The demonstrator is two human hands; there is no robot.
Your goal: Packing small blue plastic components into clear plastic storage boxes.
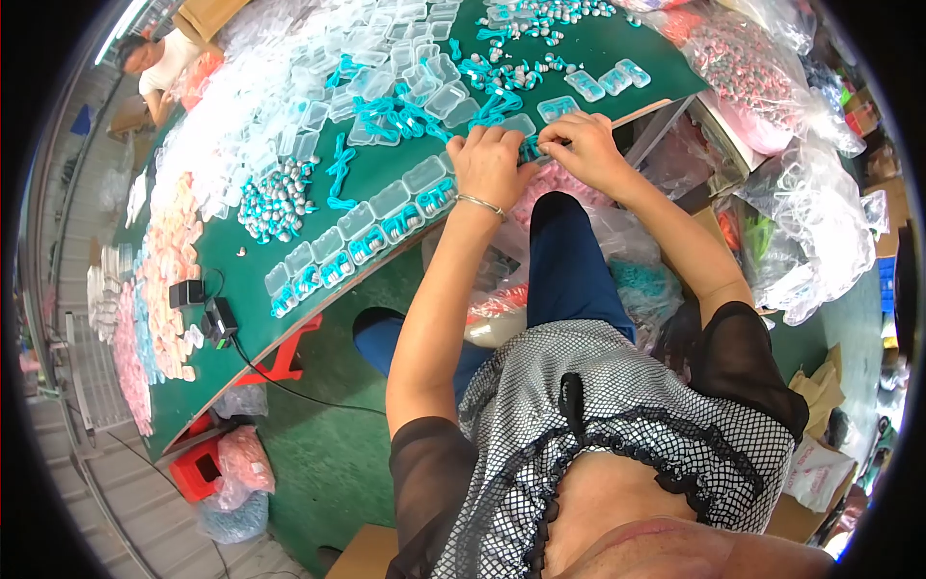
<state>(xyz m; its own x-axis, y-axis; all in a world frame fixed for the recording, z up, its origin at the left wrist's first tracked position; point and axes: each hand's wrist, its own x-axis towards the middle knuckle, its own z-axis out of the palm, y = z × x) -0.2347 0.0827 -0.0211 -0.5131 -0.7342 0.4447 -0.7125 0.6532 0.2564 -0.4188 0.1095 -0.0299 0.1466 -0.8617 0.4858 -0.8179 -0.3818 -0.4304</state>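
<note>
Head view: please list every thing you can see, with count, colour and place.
table: one, green, upper middle
small plastic cases: many, clear, some filled with teal, across the table and along its near edge
teal cords: many, table centre
plastic bags: several, clear, right side
black adapters: two, left table edge
red stool: one, under the table
another person: one, far left corner
bracelet: one, silver, left wrist
left hand: on a teal piece at the table edge
right hand: beside it, same piece

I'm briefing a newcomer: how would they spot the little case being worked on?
Find the green table and follow its near wooden edge to the person's two hands. The clear plastic case with teal inside sits between left hand and right hand, the only one being held.
</note>
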